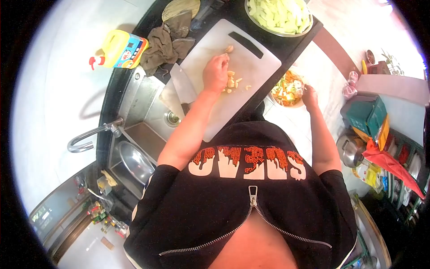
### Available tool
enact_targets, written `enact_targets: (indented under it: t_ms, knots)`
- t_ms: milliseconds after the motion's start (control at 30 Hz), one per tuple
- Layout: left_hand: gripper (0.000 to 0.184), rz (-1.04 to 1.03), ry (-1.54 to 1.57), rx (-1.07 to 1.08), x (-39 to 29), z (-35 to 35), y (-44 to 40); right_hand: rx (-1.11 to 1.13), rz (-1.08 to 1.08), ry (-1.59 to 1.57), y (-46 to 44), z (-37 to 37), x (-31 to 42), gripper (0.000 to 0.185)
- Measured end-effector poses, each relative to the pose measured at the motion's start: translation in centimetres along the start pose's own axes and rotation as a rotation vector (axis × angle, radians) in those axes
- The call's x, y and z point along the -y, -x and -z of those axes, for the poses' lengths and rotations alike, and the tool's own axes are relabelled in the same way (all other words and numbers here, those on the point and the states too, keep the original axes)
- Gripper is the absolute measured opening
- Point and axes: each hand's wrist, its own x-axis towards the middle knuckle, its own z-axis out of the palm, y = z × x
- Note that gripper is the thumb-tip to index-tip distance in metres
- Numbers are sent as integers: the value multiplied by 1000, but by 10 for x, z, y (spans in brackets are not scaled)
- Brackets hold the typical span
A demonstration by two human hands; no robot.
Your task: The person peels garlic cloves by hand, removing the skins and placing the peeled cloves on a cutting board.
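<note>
A white cutting board (215, 40) with a dark handle slot lies on the counter. My left hand (216, 74) is over it with curled fingers; what they hold, if anything, is hidden. One garlic clove (229, 49) lies just beyond the fingertips. Peeled and cut garlic pieces (232, 82) are scattered beside the hand. A broad-bladed knife (182, 85) rests across the board's left edge, partly hidden by my forearm. Lower, at the right, my right hand (309, 97) is closed at the edge of a round container filled with mixed vegetable scraps (286, 89).
A metal bowl of sliced pale green vegetable (281, 15) stands at the counter's far right. Left of the board are a brown cloth (163, 47), a yellow pump bottle (120, 49) and a sink (139, 112) with a faucet (96, 133). A rack with a red cloth (392, 166) stands right.
</note>
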Motion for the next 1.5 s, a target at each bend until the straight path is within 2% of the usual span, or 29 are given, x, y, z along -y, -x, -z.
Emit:
enact_targets:
  t_ms: [100, 200, 300, 400, 500, 600, 800, 900, 1000, 1100, 1200, 1300, 1367, 1433, 1500]
  knots:
    - [11, 212, 228, -36, 7, 1, 8, -93, 42, -40, 1, -2, -7, 26]
    - [11, 676, 711, 20, 10, 10, 9, 90, -50, 169, -3, 8, -6, 21]
    - [13, 937, 1028, 44, 10, 27, 13, -55, -16, 262, -3, 4, -12, 16]
    - [12, 970, 1196, 55, 19, 30, 22, -78, 2, 298, 0, 9, -10, 15]
    - [12, 993, 1294, 97, 21, 34, 28, 2, -13, 372, -3, 8, -11, 16]
    - [12, 1027, 1337, 84, 16, 37, 32, 78, -138, 453, 5, 23, 22, 15]
    - [13, 1002, 1398, 106, 13, 41, 33, -57, -16, 362, 7, 2, -3, 24]
    - [15, 944, 1425, 154, 14, 41, 33, -7, 67, 383, 3, -12, -20, 28]
    - [16, 915, 1446, 171, 10, 41, 33, -40, -124, 276, 5, -6, -11, 25]
    - [16, 896, 1460, 204, 11, 40, 34, -20, -44, 441, 5, 2, -7, 16]
    - [16, 873, 1448, 208, 8, 42, 33, 42, -162, 537, 13, 23, 28, 14]
    - [16, 852, 1418, 195, 7, 41, 34, 18, -127, 426, 7, 9, 6, 15]
    - [15, 844, 1373, 172, 4, 41, 35, -55, 0, 409, 20, 15, 41, 17]
    - [14, 841, 1308, 147, -6, 43, 35, 2, 56, 230, 32, 31, 102, 17]
    - [14, 817, 1272, 129, -13, 44, 35, 17, 315, -87, 44, 37, 151, 14]
